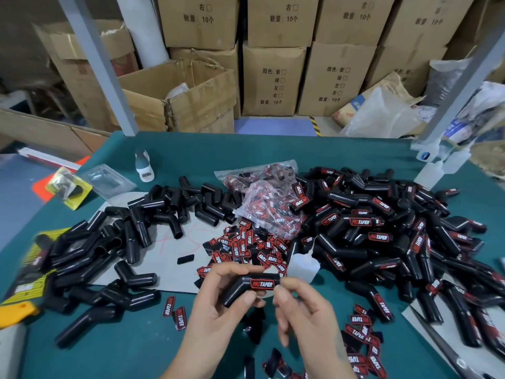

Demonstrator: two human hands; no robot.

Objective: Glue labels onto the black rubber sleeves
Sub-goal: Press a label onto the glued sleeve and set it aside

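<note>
Stacked cardboard boxes (pixel 273 80) are standing behind the green surface (pixel 207 151). Near its front edge, the left hand (pixel 218 305) is gripping a bent black sleeve (pixel 246 287), fingers curled over its top and thumb beneath. A red label (pixel 262 284) is sitting on the sleeve's right arm, where the right hand (pixel 303 310) is pinching the sleeve's end. Just beyond the sleeve, loose labels (pixel 246 247) and a glue bottle (pixel 303 266) are lying; left of it are plain sleeves (pixel 123 242), right of it labelled sleeves (pixel 382 236).
</note>
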